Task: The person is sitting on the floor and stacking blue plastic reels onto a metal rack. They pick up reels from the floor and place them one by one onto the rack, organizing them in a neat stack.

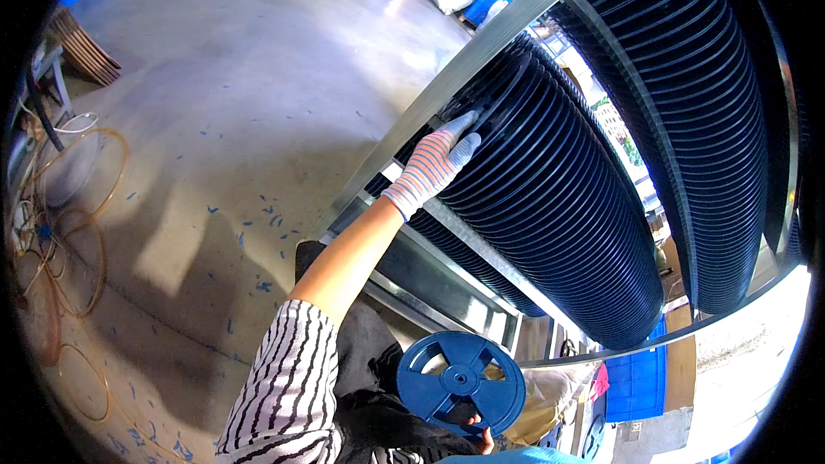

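Observation:
My left hand [436,161], in a striped grey and orange glove, reaches to the near left end of a long row of thin black discs [550,189] on a metal rack. Its thumb and a finger are stretched apart and touch the end discs; the other fingers are partly hidden. Low in the picture, close to my body, a blue plastic reel [421,395] with cut-out openings faces up. My right hand [486,441] grips its lower edge, with only a few bare fingertips showing.
The rack's metal rail [481,56] crosses in front, and another row of black discs [687,77] stands to the right. Coiled hoses [64,232] lie at far left. Blue scraps litter the floor [215,103]. A blue bin [634,382] stands beneath the rack.

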`<action>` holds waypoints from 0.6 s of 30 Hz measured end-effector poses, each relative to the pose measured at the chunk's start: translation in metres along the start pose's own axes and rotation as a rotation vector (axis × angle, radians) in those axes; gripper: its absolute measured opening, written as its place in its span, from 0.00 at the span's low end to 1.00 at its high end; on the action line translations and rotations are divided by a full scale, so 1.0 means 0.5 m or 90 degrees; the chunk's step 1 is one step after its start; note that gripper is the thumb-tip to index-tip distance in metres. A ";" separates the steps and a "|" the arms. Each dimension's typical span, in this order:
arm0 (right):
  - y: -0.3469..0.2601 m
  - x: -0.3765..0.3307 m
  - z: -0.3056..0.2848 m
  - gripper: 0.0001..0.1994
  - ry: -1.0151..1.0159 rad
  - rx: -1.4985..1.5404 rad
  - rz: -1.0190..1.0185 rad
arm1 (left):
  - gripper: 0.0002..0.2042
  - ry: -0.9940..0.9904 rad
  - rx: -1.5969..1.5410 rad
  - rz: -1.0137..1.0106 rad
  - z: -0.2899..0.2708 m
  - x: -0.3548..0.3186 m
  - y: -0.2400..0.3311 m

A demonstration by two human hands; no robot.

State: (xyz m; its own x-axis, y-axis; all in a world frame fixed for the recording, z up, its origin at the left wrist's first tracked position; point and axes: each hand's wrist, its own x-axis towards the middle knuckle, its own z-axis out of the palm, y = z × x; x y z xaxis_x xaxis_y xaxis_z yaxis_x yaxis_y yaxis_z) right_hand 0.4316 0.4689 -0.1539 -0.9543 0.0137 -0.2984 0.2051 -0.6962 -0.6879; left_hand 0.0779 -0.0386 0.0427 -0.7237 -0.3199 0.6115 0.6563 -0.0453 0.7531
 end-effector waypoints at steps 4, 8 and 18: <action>-0.004 -0.010 0.007 0.22 0.079 -0.013 -0.004 | 0.24 0.086 0.327 0.131 -0.007 0.005 0.020; -0.009 0.002 -0.019 0.23 0.058 0.010 0.026 | 0.21 0.123 0.288 0.108 -0.014 -0.005 0.000; -0.005 -0.007 -0.017 0.22 0.094 -0.019 0.021 | 0.21 0.239 0.288 0.200 -0.001 -0.086 0.174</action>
State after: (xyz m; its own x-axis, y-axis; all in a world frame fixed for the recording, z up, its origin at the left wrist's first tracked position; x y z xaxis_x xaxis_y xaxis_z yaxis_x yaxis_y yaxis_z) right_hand 0.4362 0.4764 -0.1567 -0.9049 0.0987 -0.4139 0.2439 -0.6766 -0.6948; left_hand 0.1662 -0.0294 0.0821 -0.3363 -0.5643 0.7540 0.6105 0.4790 0.6307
